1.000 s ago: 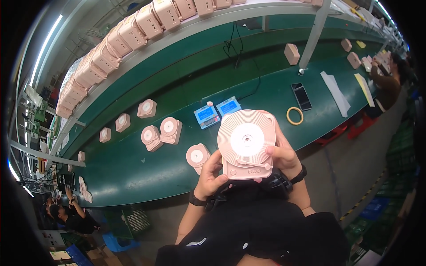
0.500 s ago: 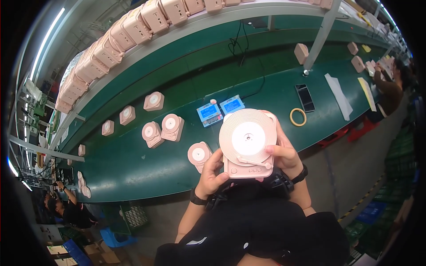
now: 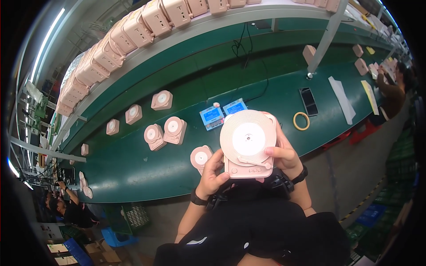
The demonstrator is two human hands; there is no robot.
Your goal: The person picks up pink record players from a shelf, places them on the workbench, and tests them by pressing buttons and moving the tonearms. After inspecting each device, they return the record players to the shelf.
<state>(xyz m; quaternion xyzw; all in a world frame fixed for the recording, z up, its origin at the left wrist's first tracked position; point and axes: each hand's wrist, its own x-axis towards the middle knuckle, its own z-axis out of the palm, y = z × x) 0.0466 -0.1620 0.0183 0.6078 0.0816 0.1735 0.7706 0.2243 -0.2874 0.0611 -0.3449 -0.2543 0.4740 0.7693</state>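
Note:
Between both hands I hold a pink mini record player [image 3: 232, 156], its grooved disc with a white centre facing up and its small tonearm near my body. My left hand [image 3: 211, 176] grips the lower left edge, thumb at the front corner. Around the right side closes my right hand [image 3: 287, 153], with the thumb lying over the disc's edge and the other fingers hidden beneath. Just left of my left hand, a second pink record player [image 3: 200, 157] rests on the green table [image 3: 173, 170].
Several more pink players [image 3: 175, 130] stand to the left. Beyond the held one sit two blue-screened devices [image 3: 211, 117]. To the right lie a tape roll [image 3: 301, 121], a phone [image 3: 308, 101] and white sheets [image 3: 341, 100]. A shelf [image 3: 199, 24] carries pink units. Co-workers sit at both ends.
The view has shifted slightly, so the table and its things appear a little further right and lower. My grip on the record player looks the same.

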